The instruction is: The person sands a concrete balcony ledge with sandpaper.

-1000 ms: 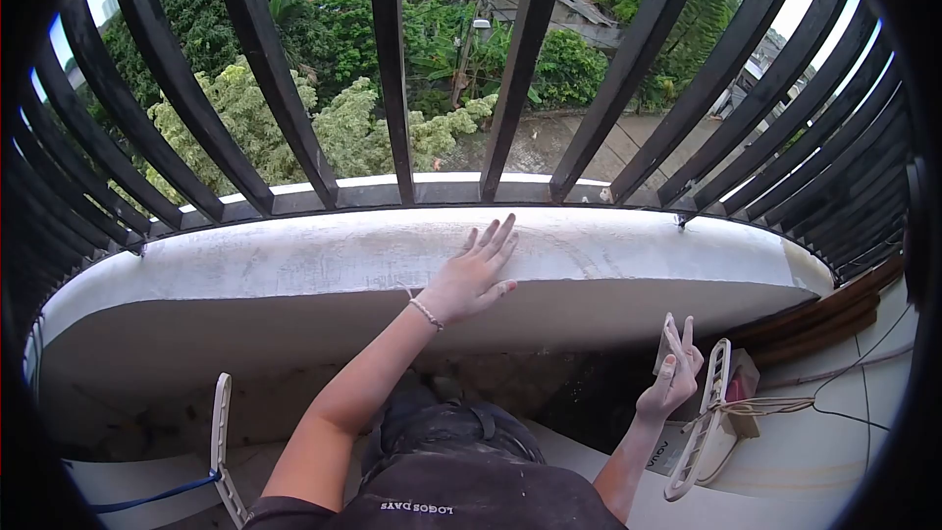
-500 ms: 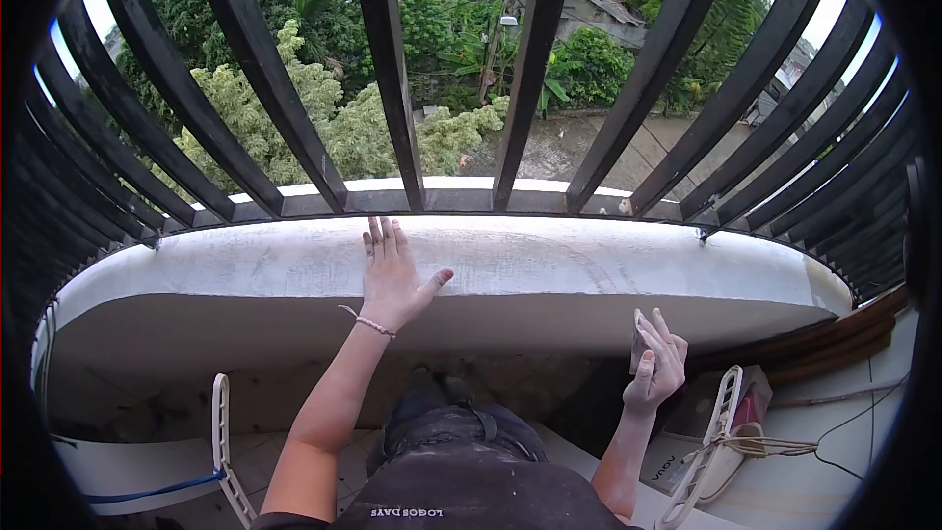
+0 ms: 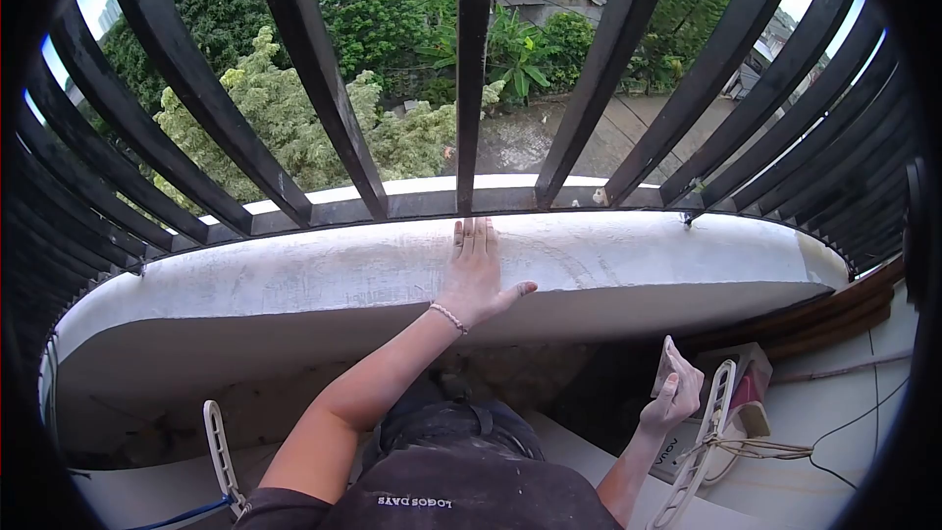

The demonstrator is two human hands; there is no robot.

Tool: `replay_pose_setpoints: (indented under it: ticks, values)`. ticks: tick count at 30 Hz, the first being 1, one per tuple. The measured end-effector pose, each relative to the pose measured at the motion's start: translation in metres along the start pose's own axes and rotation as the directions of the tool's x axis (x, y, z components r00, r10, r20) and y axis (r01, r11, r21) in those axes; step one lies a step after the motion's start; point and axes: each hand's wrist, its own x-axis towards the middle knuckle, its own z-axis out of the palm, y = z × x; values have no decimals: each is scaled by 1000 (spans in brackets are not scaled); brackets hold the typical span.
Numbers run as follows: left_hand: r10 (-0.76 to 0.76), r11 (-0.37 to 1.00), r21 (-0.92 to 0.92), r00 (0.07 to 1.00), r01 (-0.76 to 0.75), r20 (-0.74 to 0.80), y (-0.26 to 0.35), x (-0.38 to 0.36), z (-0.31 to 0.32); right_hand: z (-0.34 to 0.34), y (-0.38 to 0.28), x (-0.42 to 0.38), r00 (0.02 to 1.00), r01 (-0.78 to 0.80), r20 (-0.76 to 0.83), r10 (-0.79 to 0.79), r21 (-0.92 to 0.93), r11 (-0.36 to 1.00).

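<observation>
My left hand [image 3: 473, 275] lies palm down on the white ledge [image 3: 294, 270], fingers stretched toward the foot of the railing and thumb out to the right. It holds nothing, and a braided bracelet [image 3: 448, 318] circles its wrist. White dust coats both hands. Below the ledge on the right, my right hand [image 3: 681, 393] is raised with its fingers bent around a thin dusty sheet [image 3: 663, 365] that looks like folded sandpaper. Much of that sheet is hidden by the fingers. Faint scuffs and grey patches mark the ledge's surface.
Dark railing bars [image 3: 471, 69] rise from the ledge's outer edge. At the lower right stand a box [image 3: 751, 383] and a white slotted bracket [image 3: 702, 447] tied with cord. Another slotted bracket [image 3: 218, 447] is at lower left. Brown planks [image 3: 844, 319] lie along the right.
My left hand has moved right along the ledge, still flat on it. My right hand, with the sheet, is slightly lower and farther right. The view has shifted a little.
</observation>
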Motion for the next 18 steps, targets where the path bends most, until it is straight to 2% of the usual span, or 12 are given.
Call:
replay_pose_setpoints:
  ticks: [8, 14, 17, 18]
  values:
    - [190, 981, 15, 979, -192, 69, 49, 33, 13, -13, -3, -5, 998, -55, -24, 54, -28, 998]
    - [357, 933, -62, 933, -354, 47, 90, 51, 28, -11, -11, -26, 964, -234, -137, 230, -17, 972]
    - [405, 914, -72, 906, -399, 123, 117, 63, 29, -7, -18, -31, 962, -244, -128, 240, -19, 969]
    - [434, 901, -50, 894, -431, 107, 127, 66, 34, -6, -20, -32, 967, -228, -124, 224, -19, 973]
